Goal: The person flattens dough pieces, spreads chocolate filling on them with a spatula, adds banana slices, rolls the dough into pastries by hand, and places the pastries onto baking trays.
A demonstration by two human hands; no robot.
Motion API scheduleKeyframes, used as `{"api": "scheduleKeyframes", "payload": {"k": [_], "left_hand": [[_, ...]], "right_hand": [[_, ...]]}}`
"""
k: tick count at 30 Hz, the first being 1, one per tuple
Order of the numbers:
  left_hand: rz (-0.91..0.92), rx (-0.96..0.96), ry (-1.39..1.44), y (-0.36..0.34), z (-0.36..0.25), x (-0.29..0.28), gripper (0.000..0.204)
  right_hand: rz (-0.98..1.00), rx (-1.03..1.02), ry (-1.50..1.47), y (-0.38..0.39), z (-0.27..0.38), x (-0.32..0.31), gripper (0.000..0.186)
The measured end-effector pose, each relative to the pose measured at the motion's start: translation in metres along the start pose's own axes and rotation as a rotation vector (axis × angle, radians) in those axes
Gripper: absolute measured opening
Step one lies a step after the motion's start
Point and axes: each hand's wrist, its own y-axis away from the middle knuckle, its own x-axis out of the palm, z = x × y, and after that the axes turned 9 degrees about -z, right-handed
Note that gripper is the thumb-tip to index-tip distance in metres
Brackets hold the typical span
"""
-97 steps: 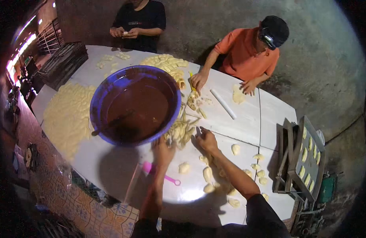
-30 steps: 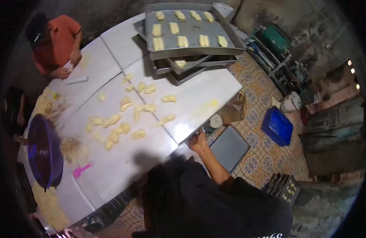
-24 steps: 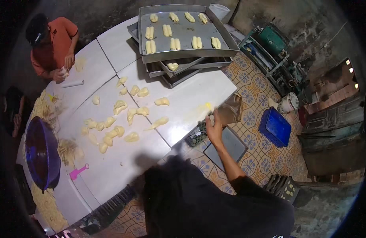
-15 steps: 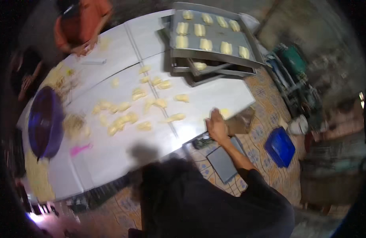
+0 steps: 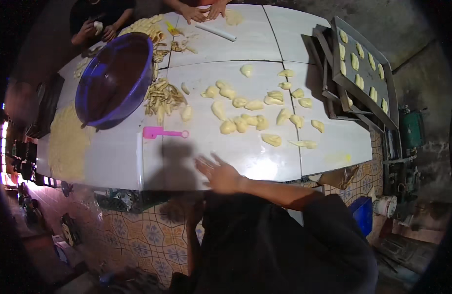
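The right hand [image 5: 219, 175] is spread, palm down, with nothing in its grip, over the near edge of the white table [image 5: 236, 149]; whether its fingertips touch the top, I cannot tell. The left hand [image 5: 190, 209] is blurred in the shade just below that edge, and I cannot tell whether it is spread, closed or holding anything.

Nearest the right hand, a pink scoop [image 5: 152, 132] lies flat on the table, to the left and farther in, its ringed handle pointing right. Beyond the hand, dough pieces [image 5: 240, 102] are scattered over the middle and right of the table, some touching, others apart. A heap of strips [image 5: 162, 98] lies beyond the scoop, just right of a purple-blue basin [image 5: 133, 103] with dark brown contents. A sheet of pale dough [image 5: 69, 142] covers the table's left end.

At the far side, a co-worker's hands [image 5: 204, 12] rest near a white rod [image 5: 215, 32] and a flat dough round [image 5: 234, 17]. Another person [image 5: 102, 17] in dark clothing holds a pale lump [image 5: 98, 28]. Stacked trays [image 5: 365, 71] stand tilted at the right, dough lying in the top one.
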Motion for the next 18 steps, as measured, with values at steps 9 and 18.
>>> {"api": "scheduleKeyframes", "payload": {"k": [9,18], "left_hand": [[0.165,0.104,-0.254,-0.003,0.021,-0.068,0.041],[0.518,0.312,-0.268,0.005,-0.267,-0.102,0.034]], "right_hand": [[0.03,0.352,0.122,-0.012,-0.001,-0.014,0.055],[-0.071,0.721,0.134,0.021,-0.017,-0.021,0.076]]}}
